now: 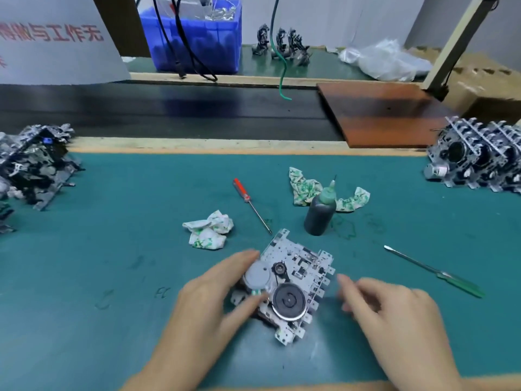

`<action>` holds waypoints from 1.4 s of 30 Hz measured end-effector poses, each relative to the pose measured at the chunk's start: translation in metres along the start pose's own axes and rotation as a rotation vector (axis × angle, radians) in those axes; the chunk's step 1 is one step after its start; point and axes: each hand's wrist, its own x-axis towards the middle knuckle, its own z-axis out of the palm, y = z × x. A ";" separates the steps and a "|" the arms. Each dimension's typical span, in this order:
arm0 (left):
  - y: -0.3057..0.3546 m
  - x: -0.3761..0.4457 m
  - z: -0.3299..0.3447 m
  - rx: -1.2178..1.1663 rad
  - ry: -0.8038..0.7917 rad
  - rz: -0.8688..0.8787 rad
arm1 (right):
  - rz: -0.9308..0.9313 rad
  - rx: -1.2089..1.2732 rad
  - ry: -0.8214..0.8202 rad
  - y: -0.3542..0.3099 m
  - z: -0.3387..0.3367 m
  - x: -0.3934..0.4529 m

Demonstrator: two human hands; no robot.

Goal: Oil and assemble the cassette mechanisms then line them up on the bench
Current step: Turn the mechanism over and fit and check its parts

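Note:
A metal cassette mechanism (296, 277) with a grey motor and a black flywheel lies on the green mat (112, 249) in front of me. My left hand (214, 300) grips its left side, fingers around the motor. My right hand (394, 314) hovers just right of it, blurred, fingers loosely curled and holding nothing. A dark oil bottle (321, 213) with a green nozzle stands upright just beyond the mechanism. A row of mechanisms (479, 159) stands lined up at the far right. A heap of loose mechanisms (33, 162) lies at the far left.
A red-handled screwdriver (251, 204) lies left of the bottle, a green-handled one (434, 272) to the right. Crumpled cloths (208, 232) (307, 190) lie nearby. Beyond the mat are a black conveyor (169, 114), a brown board (386, 114), a blue bin (197, 38) and a hanging green wire (282, 66).

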 end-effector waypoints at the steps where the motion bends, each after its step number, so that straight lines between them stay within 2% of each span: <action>1: -0.003 0.008 -0.002 -0.025 -0.057 0.020 | -0.026 0.023 0.118 0.004 0.001 0.002; 3: -0.007 0.027 -0.006 -0.150 -0.205 0.032 | -0.085 0.120 0.189 0.009 0.004 0.009; 5: -0.011 0.043 -0.007 -0.213 -0.319 0.028 | -0.160 0.122 0.144 0.016 0.012 0.015; 8: -0.020 0.050 -0.006 -0.215 -0.379 0.077 | -0.227 0.029 0.170 0.023 0.023 0.018; 11: -0.030 0.038 -0.004 -0.222 -0.393 0.066 | -0.274 0.069 0.176 0.029 0.029 0.018; 19: -0.032 0.032 0.003 0.039 -0.318 0.180 | -0.282 0.169 0.132 0.037 0.034 0.022; 22: -0.032 0.032 0.003 0.046 -0.345 0.221 | -0.288 0.159 0.128 0.038 0.034 0.023; 29: -0.029 0.029 0.005 0.018 -0.358 0.181 | -0.267 0.117 0.111 0.040 0.034 0.024; 34: -0.023 0.030 0.012 0.178 -0.236 0.232 | -0.261 0.101 0.098 0.039 0.033 0.025; 42: -0.030 0.031 0.010 0.065 -0.279 0.195 | -0.239 0.142 0.068 0.042 0.033 0.025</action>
